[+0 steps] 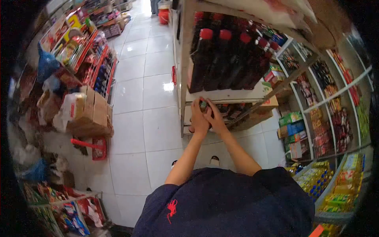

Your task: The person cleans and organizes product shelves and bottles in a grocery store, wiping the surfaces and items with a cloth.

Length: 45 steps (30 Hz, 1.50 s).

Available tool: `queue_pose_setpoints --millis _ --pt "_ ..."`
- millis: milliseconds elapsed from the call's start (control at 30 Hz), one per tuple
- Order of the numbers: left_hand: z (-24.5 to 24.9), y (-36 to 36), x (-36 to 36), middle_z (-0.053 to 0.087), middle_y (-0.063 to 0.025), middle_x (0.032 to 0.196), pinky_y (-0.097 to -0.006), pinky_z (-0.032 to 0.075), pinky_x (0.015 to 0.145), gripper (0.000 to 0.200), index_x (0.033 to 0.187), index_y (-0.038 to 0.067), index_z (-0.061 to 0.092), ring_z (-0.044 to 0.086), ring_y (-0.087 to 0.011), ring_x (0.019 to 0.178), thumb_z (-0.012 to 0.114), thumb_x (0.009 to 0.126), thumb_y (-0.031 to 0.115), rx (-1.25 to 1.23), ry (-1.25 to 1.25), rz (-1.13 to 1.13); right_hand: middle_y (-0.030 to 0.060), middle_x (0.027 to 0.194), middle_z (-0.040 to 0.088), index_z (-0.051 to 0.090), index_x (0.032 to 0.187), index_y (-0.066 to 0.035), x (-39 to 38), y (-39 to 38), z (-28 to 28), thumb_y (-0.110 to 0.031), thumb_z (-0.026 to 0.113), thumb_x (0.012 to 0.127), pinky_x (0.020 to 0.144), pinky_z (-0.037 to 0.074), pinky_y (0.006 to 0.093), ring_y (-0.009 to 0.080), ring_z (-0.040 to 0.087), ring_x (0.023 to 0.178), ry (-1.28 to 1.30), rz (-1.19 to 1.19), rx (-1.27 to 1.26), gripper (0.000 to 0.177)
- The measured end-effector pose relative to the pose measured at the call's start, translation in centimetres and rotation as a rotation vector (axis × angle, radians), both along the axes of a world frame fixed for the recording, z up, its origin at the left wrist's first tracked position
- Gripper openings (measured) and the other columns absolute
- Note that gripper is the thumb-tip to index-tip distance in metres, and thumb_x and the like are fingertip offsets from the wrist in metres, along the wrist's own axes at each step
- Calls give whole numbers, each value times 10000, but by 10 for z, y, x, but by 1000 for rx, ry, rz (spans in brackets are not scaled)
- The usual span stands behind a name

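Observation:
Both my hands meet in front of the lower shelf of a rack, just below the shelf board (225, 95). My left hand (199, 119) and my right hand (215, 118) curl from either side around a small dark item with a greenish top (203, 105). The fingers cover most of it, so its kind does not show. Above my hands, large dark bottles with red caps (225, 59) stand in rows on the shelf. Packets (235, 110) lie on the lower level, right of my hands.
White floor tiles (130, 130) form an aisle on the left. A cardboard box (94, 112) and a red basket (99, 149) stand along it, near a snack rack (92, 55). Shelves with hanging sachets (319, 126) and yellow oil pouches (343, 185) are on my right.

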<state>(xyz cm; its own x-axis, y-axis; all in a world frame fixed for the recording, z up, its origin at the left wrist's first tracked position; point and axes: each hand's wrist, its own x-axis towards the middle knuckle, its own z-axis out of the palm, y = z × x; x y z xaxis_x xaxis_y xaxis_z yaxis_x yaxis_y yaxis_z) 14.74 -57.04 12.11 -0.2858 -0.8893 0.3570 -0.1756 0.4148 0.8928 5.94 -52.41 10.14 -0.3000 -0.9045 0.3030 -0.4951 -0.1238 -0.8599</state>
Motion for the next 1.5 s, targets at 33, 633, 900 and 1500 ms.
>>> queue_pose_setpoints --millis 33,633,900,1500 --pt "-3 9 -4 488 -168 1039 -340 426 758 453 1168 11 404 511 -279 941 569 785 186 -21 77 -28 89 1371 236 271 1321 -91 0 13 -1 -237 548 800 1012 198 344 227 215 1264 -41 10 10 608" --pt "19 185 -153 386 -177 1233 -369 341 915 530 1206 90 411 403 -316 1124 590 709 124 92 -104 -974 115 1321 282 151 1345 -114 -119 258 -6 -174 651 735 965 302 356 224 308 1190 -535 -477 -73 790" --pt "49 279 -288 293 -203 1310 -412 289 974 584 1228 96 381 316 -368 1187 584 684 154 -236 -267 -1513 123 1193 434 317 1241 -74 -201 351 -19 -47 513 754 862 435 337 237 455 1087 -976 -727 -494 526" --pt "187 371 -370 499 -155 822 -404 403 645 293 959 -10 504 495 -297 729 386 912 254 173 621 -2952 108 1124 460 333 1233 -5 -362 370 -91 81 515 647 845 380 300 207 473 989 -861 -1049 75 620"
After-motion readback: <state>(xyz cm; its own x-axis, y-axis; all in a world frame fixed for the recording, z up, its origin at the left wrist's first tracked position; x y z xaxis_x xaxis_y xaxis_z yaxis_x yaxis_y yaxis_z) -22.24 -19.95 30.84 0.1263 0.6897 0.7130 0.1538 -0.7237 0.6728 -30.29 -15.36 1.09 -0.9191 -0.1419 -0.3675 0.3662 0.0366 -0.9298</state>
